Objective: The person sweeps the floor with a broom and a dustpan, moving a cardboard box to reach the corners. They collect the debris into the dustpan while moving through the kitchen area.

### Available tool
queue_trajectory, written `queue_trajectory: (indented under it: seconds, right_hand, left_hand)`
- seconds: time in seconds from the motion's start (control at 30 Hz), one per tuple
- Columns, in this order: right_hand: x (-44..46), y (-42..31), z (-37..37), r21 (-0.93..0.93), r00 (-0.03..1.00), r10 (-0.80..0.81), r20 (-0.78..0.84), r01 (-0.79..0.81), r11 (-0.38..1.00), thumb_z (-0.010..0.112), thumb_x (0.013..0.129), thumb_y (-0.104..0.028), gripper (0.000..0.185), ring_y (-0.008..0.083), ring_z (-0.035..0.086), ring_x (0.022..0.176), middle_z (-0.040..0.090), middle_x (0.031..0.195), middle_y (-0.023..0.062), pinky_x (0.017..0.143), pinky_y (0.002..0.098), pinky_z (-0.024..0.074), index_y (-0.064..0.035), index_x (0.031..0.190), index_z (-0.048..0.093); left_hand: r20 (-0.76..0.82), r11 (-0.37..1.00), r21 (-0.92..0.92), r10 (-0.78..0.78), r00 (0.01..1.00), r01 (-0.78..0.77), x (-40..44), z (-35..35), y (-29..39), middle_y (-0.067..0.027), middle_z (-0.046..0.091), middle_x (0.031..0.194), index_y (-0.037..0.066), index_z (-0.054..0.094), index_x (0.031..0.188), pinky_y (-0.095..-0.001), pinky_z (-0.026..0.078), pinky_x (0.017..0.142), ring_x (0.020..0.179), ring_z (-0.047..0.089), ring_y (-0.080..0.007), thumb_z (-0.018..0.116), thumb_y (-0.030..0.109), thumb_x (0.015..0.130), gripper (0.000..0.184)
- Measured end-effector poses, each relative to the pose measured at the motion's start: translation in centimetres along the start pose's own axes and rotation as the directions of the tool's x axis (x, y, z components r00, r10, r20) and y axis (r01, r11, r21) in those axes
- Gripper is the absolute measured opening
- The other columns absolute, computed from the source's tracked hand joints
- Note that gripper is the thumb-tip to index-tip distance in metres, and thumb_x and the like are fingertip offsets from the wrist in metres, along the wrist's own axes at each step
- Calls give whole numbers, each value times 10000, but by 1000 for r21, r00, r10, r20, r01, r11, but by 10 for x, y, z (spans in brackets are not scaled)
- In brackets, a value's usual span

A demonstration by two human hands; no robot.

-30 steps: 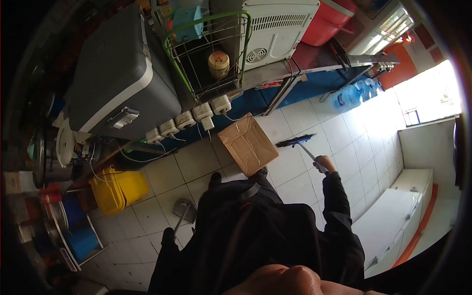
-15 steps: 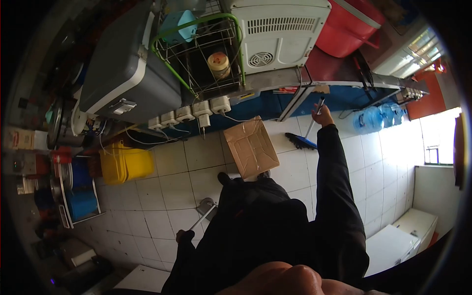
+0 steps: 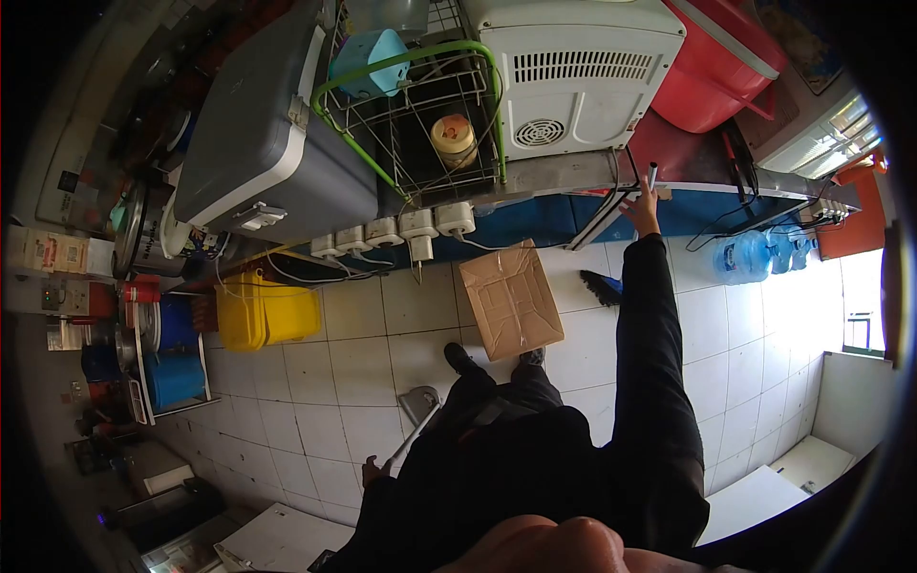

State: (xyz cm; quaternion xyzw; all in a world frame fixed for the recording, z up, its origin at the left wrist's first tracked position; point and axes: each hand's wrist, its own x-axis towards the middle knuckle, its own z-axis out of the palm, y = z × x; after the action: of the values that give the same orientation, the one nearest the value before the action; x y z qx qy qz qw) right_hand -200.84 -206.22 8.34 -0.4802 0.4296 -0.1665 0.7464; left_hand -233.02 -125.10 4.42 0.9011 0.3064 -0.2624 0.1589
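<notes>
Mid-sweep, apparently, a blue-and-black bristled broom (image 3: 600,285) is loosely held by the part-spread right hand (image 3: 644,208), a grey long-handled dustpan (image 3: 417,404) by the curled left hand (image 3: 373,470), firmer right closure seemingly being needed next.

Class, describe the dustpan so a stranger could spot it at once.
Find the cardboard box on the tiled floor. Below and left of it in the picture, beside the person's legs, is the dustpan, its pale handle running to the left hand. Unlike the blue-and-black broom head, it is grey.

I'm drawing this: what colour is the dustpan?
The dustpan is grey, best seen in the head view.
</notes>
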Motion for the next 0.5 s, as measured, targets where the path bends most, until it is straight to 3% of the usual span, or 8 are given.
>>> queue_trajectory:
  seconds: [0.03, 0.1, 0.3, 0.37, 0.43, 0.47, 0.5]
  right_hand:
    - [0, 1, 2, 2, 1000, 2, -1, -2, 1000, 537, 720, -470, 806, 365, 425, 1004, 220, 1264, 150, 667, 437, 445, -163, 1294, 63]
    - [-4, 7, 2, -198, 997, -49, -56, 37, 980, 583, 718, -380, 829, 355, 484, 932, 309, 1215, 178, 637, 438, 467, -159, 1296, 30]
    - [-15, 14, -1, -368, 983, -111, -144, 51, 929, 624, 701, -265, 863, 302, 572, 776, 428, 1092, 214, 550, 396, 510, -145, 1293, 7]
    - [-19, 13, -6, -384, 978, -137, -161, 65, 921, 632, 687, -265, 852, 287, 582, 748, 432, 1089, 222, 527, 350, 517, -103, 1288, 50]
    - [-22, 15, -8, -546, 925, -251, -285, 58, 836, 635, 676, -265, 816, 299, 583, 715, 424, 1079, 251, 505, 302, 518, -49, 1271, 120]
    - [-33, 18, -6, -556, 890, -324, -322, 99, 825, 624, 674, -249, 744, 340, 548, 797, 408, 1063, 276, 606, 335, 502, -24, 1244, 202]
    - [-36, 32, -9, -558, 893, -323, -312, 103, 824, 624, 674, -249, 744, 340, 548, 797, 408, 1063, 276, 606, 335, 502, -24, 1244, 202]
  left_hand:
    - [-2, 1000, 2, 0, 1000, 0, 3, -1, -2, -155, 532, 895, 105, 506, 1008, -412, 446, 699, 848, 530, -305, 667, 470, 565, 597]
    - [-105, 974, 226, 19, 994, 6, -6, -15, 1, -159, 487, 911, 94, 475, 1041, -429, 435, 692, 856, 508, -324, 646, 525, 572, 660]
    - [-191, 965, 261, 18, 981, 33, -12, -43, 8, -150, 466, 944, 108, 458, 1056, -450, 433, 697, 889, 496, -325, 616, 510, 622, 612]
    - [-246, 957, 288, 44, 968, 30, -16, -44, 12, -143, 463, 950, 112, 457, 1056, -449, 434, 696, 893, 495, -316, 612, 506, 628, 602]
    - [-303, 949, 314, 60, 951, 40, -17, -48, 20, -136, 461, 956, 116, 455, 1057, -449, 435, 695, 897, 495, -307, 607, 502, 634, 592]
    - [-322, 946, 324, 84, 943, 27, -15, -51, 26, -127, 460, 959, 120, 454, 1056, -446, 435, 695, 903, 492, -297, 602, 498, 643, 579]
    - [-341, 944, 330, 107, 934, 13, -14, -51, 29, -118, 459, 961, 123, 454, 1055, -443, 436, 695, 910, 489, -287, 596, 494, 651, 567]
